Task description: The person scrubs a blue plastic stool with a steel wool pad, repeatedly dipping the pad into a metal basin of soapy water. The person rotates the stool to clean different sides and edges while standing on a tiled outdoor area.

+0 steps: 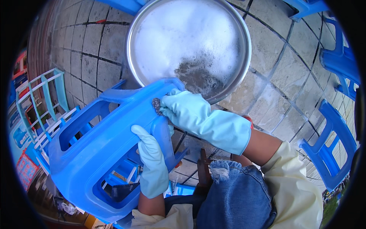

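A blue plastic stool (114, 120) lies tilted in front of me, its cut-out side panels facing up and left. My left hand (153, 166), in a pale aqua rubber glove, holds the stool by a side frame with the thumb on top. In the same kind of glove, my right hand (186, 107) pinches a grey steel-wool scrubber (156, 106) against the stool's far end. Just beyond it stands a round metal basin (248, 54) of water with white suds (186, 34). Dark water shows through the foam on its near side.
Wet grey paving tiles (263, 48) surround the basin. More blue plastic stools stand at right, including a near one (328, 148) and a farther one (340, 61). A light-blue and white rack (45, 94) stands at left. My denim-covered knee (237, 191) is below.
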### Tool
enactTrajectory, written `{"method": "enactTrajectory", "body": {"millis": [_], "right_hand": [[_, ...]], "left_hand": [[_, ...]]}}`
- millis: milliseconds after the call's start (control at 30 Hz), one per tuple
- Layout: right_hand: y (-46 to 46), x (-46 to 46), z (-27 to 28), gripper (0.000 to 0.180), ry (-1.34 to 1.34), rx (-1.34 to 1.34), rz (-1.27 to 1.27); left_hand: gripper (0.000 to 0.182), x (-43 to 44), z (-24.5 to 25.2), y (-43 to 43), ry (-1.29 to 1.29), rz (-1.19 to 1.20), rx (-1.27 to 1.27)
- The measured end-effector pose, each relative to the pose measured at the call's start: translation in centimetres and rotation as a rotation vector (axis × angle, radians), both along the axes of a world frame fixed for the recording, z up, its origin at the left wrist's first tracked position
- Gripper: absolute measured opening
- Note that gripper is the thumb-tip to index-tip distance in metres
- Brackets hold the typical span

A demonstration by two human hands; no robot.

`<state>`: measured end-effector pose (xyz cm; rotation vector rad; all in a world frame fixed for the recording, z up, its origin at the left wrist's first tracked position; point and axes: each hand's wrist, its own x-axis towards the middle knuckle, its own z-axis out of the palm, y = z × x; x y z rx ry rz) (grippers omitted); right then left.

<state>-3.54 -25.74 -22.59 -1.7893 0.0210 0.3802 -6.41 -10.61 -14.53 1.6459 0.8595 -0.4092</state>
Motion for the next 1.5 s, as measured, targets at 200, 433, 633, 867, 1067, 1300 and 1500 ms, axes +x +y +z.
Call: {"method": "enactTrajectory", "body": {"millis": [200,433,633,867,1067,1300,1500], "right_hand": [[3.8,-6.0,-2.0,0.013,-0.217,0.214,-0.266],[8.9,-9.6,-2.4,0.02,0.287,0.623,-0.296],[8.3,-5.8,-1.2,0.022,0.199,0.484,-0.413],[7.2,-3.9,-0.8,0.024,0.157,0.386,-0.357],[7.4,-5.7,-1.7,0.025,0.343,0.351,0.0],[6.8,-3.9,-1.9,0.027,0.148,0.466,-0.52],[7.6,-6.1,-0.9,0.027,0.496,0.407,0.015]], "left_hand": [[0.083,-0.8,-1.0,0.4,-0.07,-0.06,-0.107],[0.085,3.4,-1.2,0.3,-0.127,-0.018,0.2],[0.09,5.3,0.6,-1.1,-0.15,0.068,0.311],[0.09,6.5,-0.2,-0.6,-0.219,0.038,0.353],[0.083,6.4,-0.2,-0.9,-0.165,0.074,0.352],[0.068,6.3,-1.1,-0.9,-0.317,-0.036,0.271],[0.053,6.7,-0.9,0.0,-0.306,0.066,0.076]]}}
